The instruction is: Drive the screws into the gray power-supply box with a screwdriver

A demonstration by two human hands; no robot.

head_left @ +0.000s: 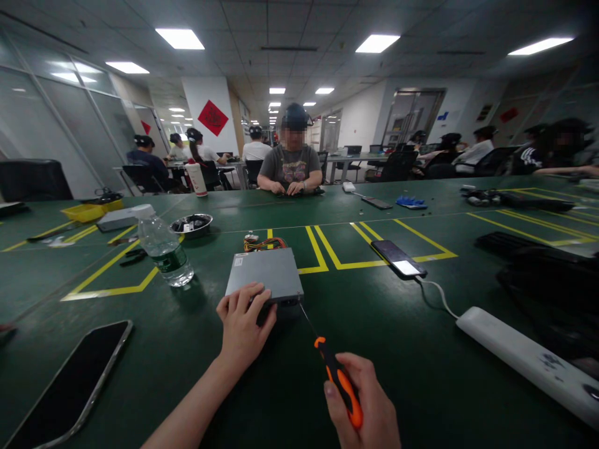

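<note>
A grey metal box [266, 271] with a white label lies on the green table, and a bundle of coloured wires [264, 244] comes out behind it. My left hand [246, 318] rests on the box's near left edge, fingers on its top and thumb at the near side. My right hand [365, 399] holds an orange and black screwdriver [345, 388] by the handle. The screwdriver's thin shaft points up and left, its tip at the near right corner of the box. Whether the tip sits in a screw is too small to tell.
A water bottle [166, 249] and metal bowl [191, 226] stand left of the box. A phone [75, 386] lies near left; another phone [397, 259] and a white power strip [524, 362] lie right. A person [292, 156] sits opposite.
</note>
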